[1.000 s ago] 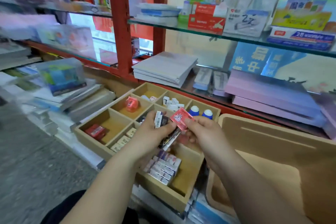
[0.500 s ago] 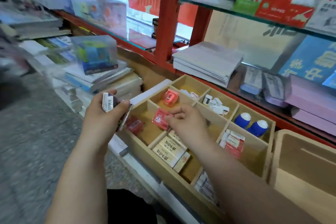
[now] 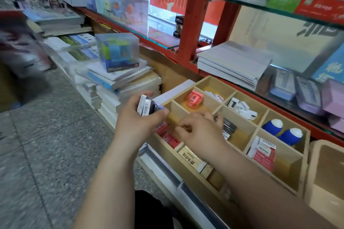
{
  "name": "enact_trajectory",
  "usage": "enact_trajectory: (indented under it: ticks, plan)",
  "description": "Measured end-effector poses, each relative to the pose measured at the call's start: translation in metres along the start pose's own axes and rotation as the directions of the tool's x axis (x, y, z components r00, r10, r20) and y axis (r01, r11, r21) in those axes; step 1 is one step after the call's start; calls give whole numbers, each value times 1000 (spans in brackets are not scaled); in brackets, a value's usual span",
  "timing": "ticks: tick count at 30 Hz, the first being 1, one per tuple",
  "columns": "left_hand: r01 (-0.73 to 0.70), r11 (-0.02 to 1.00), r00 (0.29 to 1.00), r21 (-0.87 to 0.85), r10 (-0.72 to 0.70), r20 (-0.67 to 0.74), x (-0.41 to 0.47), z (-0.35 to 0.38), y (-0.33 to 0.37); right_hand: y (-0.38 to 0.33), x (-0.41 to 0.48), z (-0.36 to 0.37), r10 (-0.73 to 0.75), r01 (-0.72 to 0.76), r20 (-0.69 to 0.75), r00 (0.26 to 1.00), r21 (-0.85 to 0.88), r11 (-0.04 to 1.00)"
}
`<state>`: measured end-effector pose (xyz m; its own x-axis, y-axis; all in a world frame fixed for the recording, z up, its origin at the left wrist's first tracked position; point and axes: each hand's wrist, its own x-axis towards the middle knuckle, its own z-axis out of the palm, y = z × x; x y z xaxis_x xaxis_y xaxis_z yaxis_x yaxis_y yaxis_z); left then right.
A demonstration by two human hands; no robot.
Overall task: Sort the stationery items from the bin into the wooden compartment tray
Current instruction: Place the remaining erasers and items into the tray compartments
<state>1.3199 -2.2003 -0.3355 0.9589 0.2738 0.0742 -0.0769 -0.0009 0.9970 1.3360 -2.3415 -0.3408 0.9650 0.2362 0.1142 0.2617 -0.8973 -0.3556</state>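
Fingers, left hand point(image 3: 138, 120): curled round a small bundle of packets point(image 3: 144, 107), thumb across the front. Barcoded ends face up and the long axis is near upright, tilted a little. The bundle hangs just over the left corner of the wooden compartment tray point(image 3: 302, 169).

Fingers, right hand point(image 3: 201, 132): curled, tips pointing down into the near-left compartment, just above the red packets point(image 3: 170, 140) lying flat there. Whether they pinch one cannot be told.

Key relation: the bundle lies to the left of the right fingertips and a little beyond them, close by. The right hand is the nearer free hand, so the next draw probably falls to it.

Bin point(image 3: 314, 182): at the tray's right end, well apart from both hands.

Progress, judged: most compartments are stocked; sorting looks well along.
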Motion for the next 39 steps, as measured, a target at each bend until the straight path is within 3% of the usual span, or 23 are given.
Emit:
enact_trajectory:
  ticks: [2,3,5,7,13,23,32,37,39]
  plan:
    - [-20,1000,999,2,20,38,-3,4,0,0,-4,-6,33,-11,-178,984,124,992]
    - [-32,999,998,10,31,62,-5,6,-1,0,-6,-12,82,-19,-222,972,274,962]
    - [-69,996,991,51,63,117,-9,11,0,-3,-12,-26,151,-23,-173,973,581,814]
    - [-127,986,979,106,107,174,-15,18,2,-5,-18,-41,124,-29,-90,988,683,729]
    - [-181,973,936,141,127,330,-25,37,5,-4,-20,-54,-31,12,22,999,595,804]
    - [39,999,816,5,-35,577,-29,50,3,22,-22,-61,13,-20,15,1000,687,726]
    - [122,991,771,-45,-66,634,-26,57,-3,42,-17,-64,60,-37,-8,998,710,704]
    - [124,992,795,-4,-97,599,-22,59,-5,49,-18,-74,-126,28,96,987,674,738]
    - [137,990,820,25,-127,558,-20,59,-6,55,-19,-82,-106,17,92,990,670,742]
